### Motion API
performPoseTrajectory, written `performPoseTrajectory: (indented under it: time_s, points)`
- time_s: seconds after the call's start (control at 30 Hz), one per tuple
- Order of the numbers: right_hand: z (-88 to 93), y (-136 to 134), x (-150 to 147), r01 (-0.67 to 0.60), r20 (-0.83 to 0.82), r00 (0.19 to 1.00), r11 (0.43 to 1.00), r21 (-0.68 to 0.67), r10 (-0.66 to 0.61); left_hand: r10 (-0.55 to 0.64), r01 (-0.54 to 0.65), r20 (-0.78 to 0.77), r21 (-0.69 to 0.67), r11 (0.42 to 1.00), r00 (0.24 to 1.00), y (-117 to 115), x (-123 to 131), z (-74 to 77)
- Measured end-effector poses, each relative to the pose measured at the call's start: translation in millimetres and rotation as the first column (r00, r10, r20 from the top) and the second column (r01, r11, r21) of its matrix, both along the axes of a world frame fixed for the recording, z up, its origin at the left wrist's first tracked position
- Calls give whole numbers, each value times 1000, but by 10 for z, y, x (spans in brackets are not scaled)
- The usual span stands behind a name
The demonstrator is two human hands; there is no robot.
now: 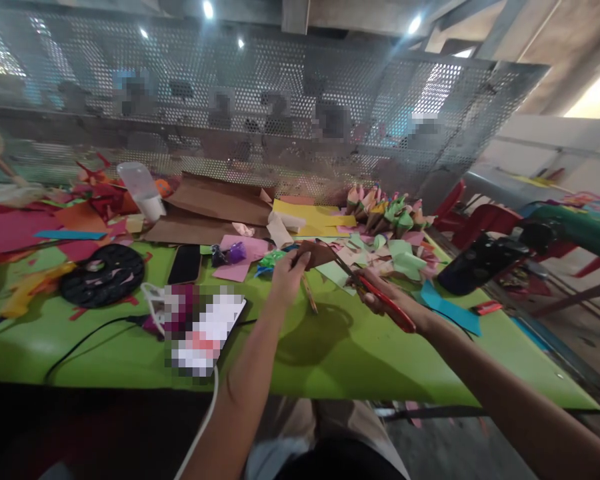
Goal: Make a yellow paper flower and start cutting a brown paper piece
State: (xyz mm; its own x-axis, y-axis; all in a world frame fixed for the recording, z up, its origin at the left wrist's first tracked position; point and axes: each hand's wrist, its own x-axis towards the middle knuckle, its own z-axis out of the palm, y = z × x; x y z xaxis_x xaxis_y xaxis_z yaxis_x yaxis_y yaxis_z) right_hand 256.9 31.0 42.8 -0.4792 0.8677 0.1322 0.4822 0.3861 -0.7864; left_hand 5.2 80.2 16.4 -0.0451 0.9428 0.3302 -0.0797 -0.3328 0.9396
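Between finger and thumb, my left hand point(289, 272) pinches a small piece of brown paper point(318, 254) above the green table. In my right hand point(377, 290) is a pair of scissors point(387, 303) with red handles. Their blades point up and left, with the tips at the right edge of the brown paper. Whether the blades are touching the paper, I cannot tell. Below the paper, a pencil point(310, 295) lies on the table. A pale green sheet point(336, 275) rests just behind the scissors.
Toward the left are a yellow glue gun point(37, 288), a round black tray point(103, 275), a dark phone point(185, 265) and a lit phone point(210, 337) with a cable. Behind lie brown sheets point(220, 200), yellow paper point(313, 219) and paper flowers point(387, 210). A black bottle point(480, 262) stands right.
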Motion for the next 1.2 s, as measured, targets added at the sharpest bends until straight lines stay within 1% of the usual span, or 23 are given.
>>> performPoseTrajectory:
  time_s: [0.07, 0.2, 0.33, 0.5, 0.63, 0.83, 0.9, 0.97, 1.07, 1.2]
  points:
    - [12, -1, -23, -13, 26, 1000, 1000, -2, 13, 11, -11, -40, -2, 1000, 999, -5, 1, 4]
    - [13, 6, -42, 16, 39, 999, 1000, -12, -16, 3, -4, -84, -5, 1000, 996, -34, 5, 38]
    - [23, 13, -68, 27, 25, 999, 1000, 12, -27, -35, 34, -72, -11, 999, 997, -42, 10, 58]
    - [65, -15, -109, 67, -15, 998, 997, -42, -68, -33, 33, -71, -4, 999, 997, -29, 10, 47]
    - [91, -29, -112, 115, -11, 993, 990, -81, -117, -37, 36, -82, -18, 999, 996, -20, -2, 36]
    - [69, 6, -49, 143, 5, 990, 986, -83, -143, -93, 90, -63, -43, 995, 994, -23, -8, 46]
    - [81, 9, -12, 143, 21, 990, 987, -76, -142, -111, 107, -58, -61, 992, 992, -24, -6, 49]
    - [114, -1, 24, 133, 76, 989, 990, -56, -129, -121, 117, -54, -67, 991, 991, -24, -3, 45]
    - [187, -39, 55, 81, 179, 981, 997, -11, -77, -117, 114, -55, -61, 992, 992, -20, 6, 31]
    - [241, -76, 47, 13, 242, 970, 999, 52, -25, -147, 143, -68, -60, 988, 987, -19, 17, 18]
